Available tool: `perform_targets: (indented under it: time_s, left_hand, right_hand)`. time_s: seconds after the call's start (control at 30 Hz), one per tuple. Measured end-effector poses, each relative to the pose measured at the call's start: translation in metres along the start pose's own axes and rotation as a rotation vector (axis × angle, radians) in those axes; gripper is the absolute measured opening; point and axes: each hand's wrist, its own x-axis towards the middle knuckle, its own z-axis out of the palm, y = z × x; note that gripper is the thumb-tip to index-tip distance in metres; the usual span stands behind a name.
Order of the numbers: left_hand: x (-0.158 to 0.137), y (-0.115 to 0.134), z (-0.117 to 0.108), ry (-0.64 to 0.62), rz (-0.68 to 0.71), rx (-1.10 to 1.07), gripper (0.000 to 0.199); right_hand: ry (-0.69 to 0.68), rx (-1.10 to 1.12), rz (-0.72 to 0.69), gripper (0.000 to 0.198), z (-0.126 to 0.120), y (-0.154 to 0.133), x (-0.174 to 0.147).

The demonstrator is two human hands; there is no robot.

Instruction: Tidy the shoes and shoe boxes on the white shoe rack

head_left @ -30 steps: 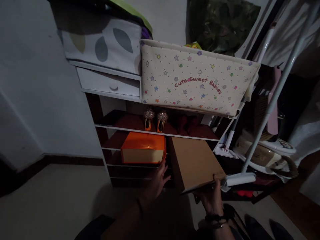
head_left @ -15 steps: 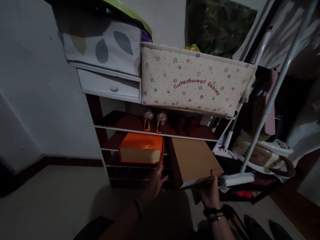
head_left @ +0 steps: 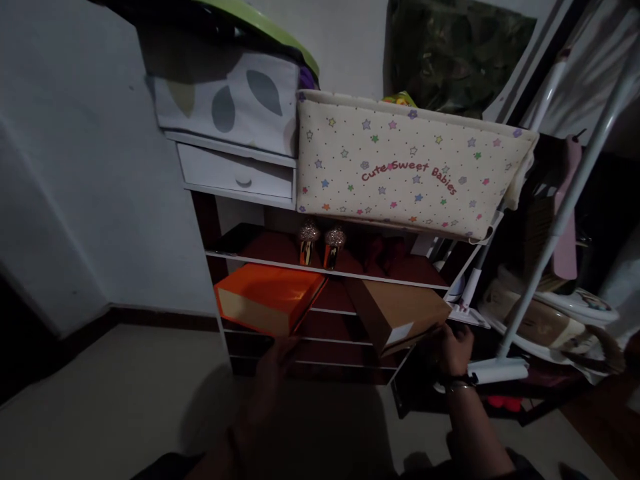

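A glossy orange box (head_left: 273,290) with a pale front face lies askew on a shelf, its near corner jutting out. My left hand (head_left: 273,367) is at that corner from below, closed on it; shadow hides part of the fingers. To the right, a plain brown cardboard box (head_left: 405,303) with a small white label sits at an angle, partly out of the shelf and tilted. At its near right corner my right hand (head_left: 456,350) is closed on the edge, some fingers out of sight behind it.
Glittery-topped high heels (head_left: 320,243) and dark red shoes (head_left: 383,252) stand on the shelf above. A star-patterned fabric bin (head_left: 410,167) overhangs it, beside a white drawer (head_left: 237,175). Mop and broom handles (head_left: 565,220) lean at the right, near a rack of shoes.
The orange box has turned, its near corner swinging outward with my left hand. The brown box has turned and tipped, and my right hand has shifted up to its right corner. The view moved slightly.
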Motion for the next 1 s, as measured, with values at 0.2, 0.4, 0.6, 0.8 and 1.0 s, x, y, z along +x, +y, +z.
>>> perform_targets:
  time_s: [0.2, 0.4, 0.6, 0.8, 1.0]
  left_hand:
    - [-0.003, 0.003, -0.027, 0.068, 0.151, 0.173, 0.050]
    - [-0.012, -0.004, -0.012, 0.029, 0.010, 0.093, 0.059]
    - [-0.021, 0.011, -0.013, 0.002, -0.064, 0.048, 0.076]
    - [-0.037, 0.010, 0.003, -0.169, -0.209, 0.117, 0.072]
    - [-0.041, 0.015, 0.007, -0.254, -0.168, 0.215, 0.065]
  right_hand:
    - [-0.427, -0.409, -1.168, 0.053, 0.052, -0.085, -0.041]
    - [-0.668, -0.914, -1.374, 0.058, 0.154, -0.135, -0.036]
    - [-0.313, -1.125, -0.751, 0.077, 0.131, -0.102, 0.022]
    - [-0.434, -0.878, -1.250, 0.062, 0.132, -0.112, -0.015]
    - [-0.578, -0.705, -1.081, 0.050, 0.176, -0.120, -0.037]
